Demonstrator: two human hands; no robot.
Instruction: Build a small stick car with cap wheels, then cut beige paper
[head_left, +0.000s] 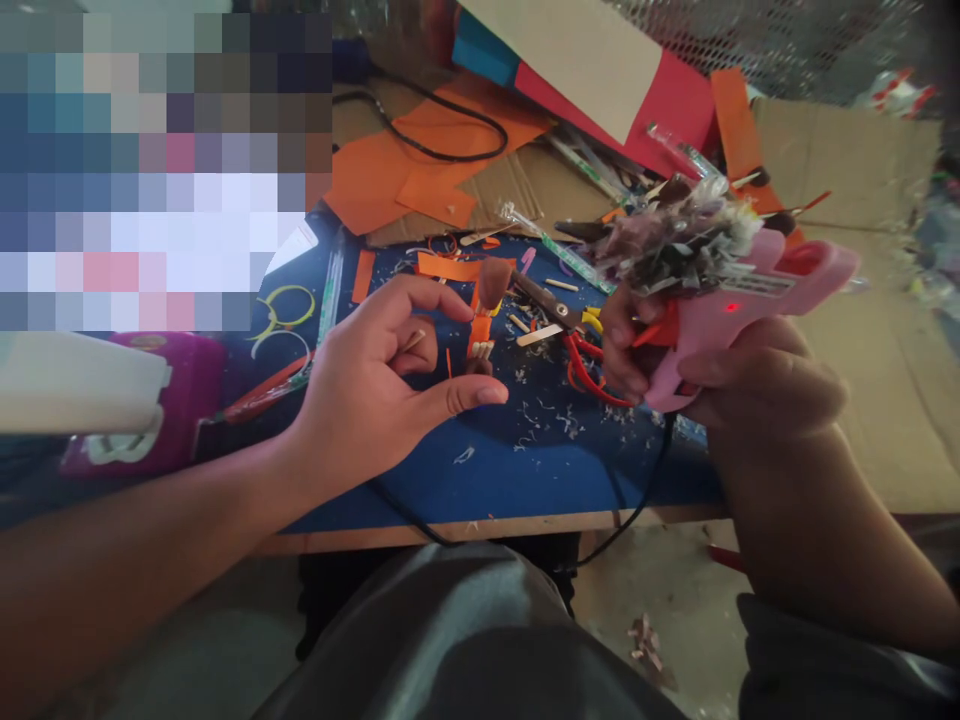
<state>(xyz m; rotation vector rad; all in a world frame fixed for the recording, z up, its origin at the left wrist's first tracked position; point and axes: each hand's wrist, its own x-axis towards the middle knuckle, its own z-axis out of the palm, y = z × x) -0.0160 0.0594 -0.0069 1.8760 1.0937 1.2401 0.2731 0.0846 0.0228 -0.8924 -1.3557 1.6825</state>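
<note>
Glue gun [750, 292] raised, red light on

The right hand [769, 375] is wrapped round it above the table [540, 480]; a clump of shreds [686, 235] shows by its front. The left hand's [367, 370] thumb and forefinger stand apart beside an orange strip [480, 329]; I can't tell if they touch it. I'd keep fingertips off the nozzle and clear of the scissors [562, 311] between.

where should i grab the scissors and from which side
Probably by the red handles, from the near right: their loops face that way, while the blades point away to the left. The right hand, holding the pink glue gun, looks close to the handles, so a grasp there may be cramped.
</note>
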